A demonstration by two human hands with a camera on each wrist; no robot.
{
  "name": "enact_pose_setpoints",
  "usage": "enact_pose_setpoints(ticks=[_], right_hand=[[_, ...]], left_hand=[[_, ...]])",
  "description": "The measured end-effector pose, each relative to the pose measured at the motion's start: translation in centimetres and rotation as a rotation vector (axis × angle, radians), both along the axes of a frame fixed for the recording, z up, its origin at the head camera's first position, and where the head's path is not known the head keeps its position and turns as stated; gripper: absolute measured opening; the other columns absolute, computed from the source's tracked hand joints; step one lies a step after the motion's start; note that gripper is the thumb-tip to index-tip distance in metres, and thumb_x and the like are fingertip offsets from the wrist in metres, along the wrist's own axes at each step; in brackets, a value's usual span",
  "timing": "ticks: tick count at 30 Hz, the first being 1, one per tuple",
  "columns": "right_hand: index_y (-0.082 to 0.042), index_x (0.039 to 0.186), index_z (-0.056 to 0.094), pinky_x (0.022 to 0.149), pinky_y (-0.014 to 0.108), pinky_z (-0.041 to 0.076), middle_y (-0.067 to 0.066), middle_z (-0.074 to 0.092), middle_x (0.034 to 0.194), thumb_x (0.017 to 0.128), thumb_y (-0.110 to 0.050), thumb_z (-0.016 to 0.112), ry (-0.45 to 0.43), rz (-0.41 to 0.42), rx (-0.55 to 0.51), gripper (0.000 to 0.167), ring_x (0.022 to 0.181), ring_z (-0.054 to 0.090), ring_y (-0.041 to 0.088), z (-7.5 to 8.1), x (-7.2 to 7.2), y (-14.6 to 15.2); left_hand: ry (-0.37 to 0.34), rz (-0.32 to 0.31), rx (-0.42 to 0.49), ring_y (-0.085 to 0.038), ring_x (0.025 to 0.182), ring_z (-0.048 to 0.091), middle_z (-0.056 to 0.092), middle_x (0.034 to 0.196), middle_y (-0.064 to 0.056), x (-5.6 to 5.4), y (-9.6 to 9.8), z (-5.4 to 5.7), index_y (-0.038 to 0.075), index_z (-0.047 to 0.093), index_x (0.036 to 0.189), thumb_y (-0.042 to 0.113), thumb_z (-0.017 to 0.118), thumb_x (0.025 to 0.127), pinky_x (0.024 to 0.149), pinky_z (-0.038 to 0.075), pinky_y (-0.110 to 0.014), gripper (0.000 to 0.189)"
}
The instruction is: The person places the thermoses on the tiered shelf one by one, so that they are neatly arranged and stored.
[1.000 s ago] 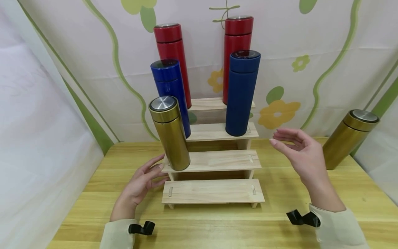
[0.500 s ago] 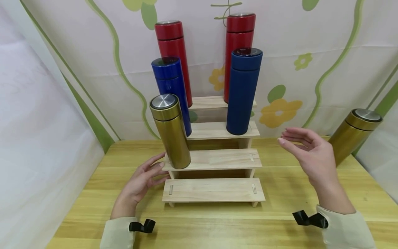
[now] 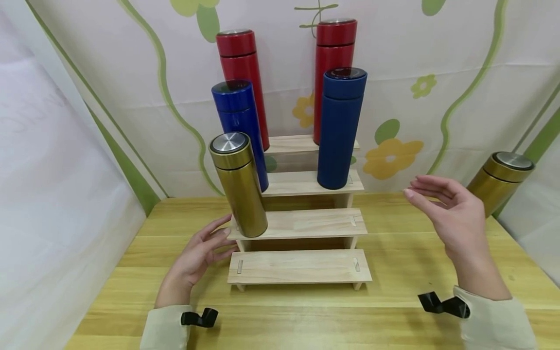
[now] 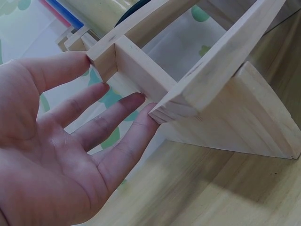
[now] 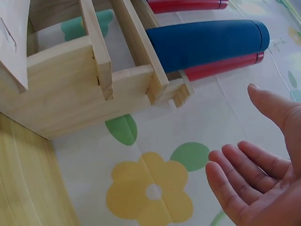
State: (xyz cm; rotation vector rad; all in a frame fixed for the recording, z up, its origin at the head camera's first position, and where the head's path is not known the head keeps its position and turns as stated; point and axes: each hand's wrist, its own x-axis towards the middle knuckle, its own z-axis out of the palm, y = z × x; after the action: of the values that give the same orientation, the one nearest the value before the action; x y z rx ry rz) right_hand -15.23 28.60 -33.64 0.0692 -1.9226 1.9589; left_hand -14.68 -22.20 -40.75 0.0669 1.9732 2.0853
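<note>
A stepped wooden stand rests on the table. My left hand is at its left side; in the left wrist view the spread fingers touch the ends of the boards. Just above stands a gold thermos flask, upright at the left of the second step from the bottom. My right hand hangs in the air right of the stand, fingers loosely bent and holding nothing. Behind it, partly hidden, is another gold thermos flask on the table. In the right wrist view the palm shows bare.
Higher up the stand are a shiny blue flask at left and a matte blue flask at right. Two red flasks occupy the top step. A floral curtain hangs behind the wooden table.
My right hand has moved to the right, away from the stand and closer in front of the gold flask on the table. The left hand has stayed at the stand's side.
</note>
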Motion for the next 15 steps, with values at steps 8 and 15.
enact_pose_setpoints(ticks=[8, 15], right_hand=[[-0.003, 0.125, 0.074, 0.075, 0.007, 0.058, -0.007, 0.082, 0.105, 0.086, -0.001, 0.09, -0.01, -0.056, -0.059, 0.043, 0.094, 0.077, 0.003, 0.2, 0.0, 1.4], [-0.008, 0.126, 0.075, 0.082, 0.007, 0.059, -0.008, 0.081, 0.107, 0.083, -0.001, 0.092, -0.036, -0.16, -0.131, 0.047, 0.095, 0.076, 0.002, 0.5, 0.1, 3.0]], left_hand=[[-0.004, 0.004, -0.011, -0.017, 0.115, 0.074, 0.072, 0.132, 0.007, 0.0, 0.0, 0.0, 0.008, 0.03, 0.17, 0.023, 0.058, 0.113, 0.106, 0.062, -0.036, 0.065], [-0.004, 0.008, -0.016, -0.018, 0.116, 0.073, 0.071, 0.134, 0.006, 0.0, 0.0, 0.0, 0.009, 0.032, 0.169, 0.024, 0.058, 0.113, 0.105, 0.062, -0.035, 0.064]])
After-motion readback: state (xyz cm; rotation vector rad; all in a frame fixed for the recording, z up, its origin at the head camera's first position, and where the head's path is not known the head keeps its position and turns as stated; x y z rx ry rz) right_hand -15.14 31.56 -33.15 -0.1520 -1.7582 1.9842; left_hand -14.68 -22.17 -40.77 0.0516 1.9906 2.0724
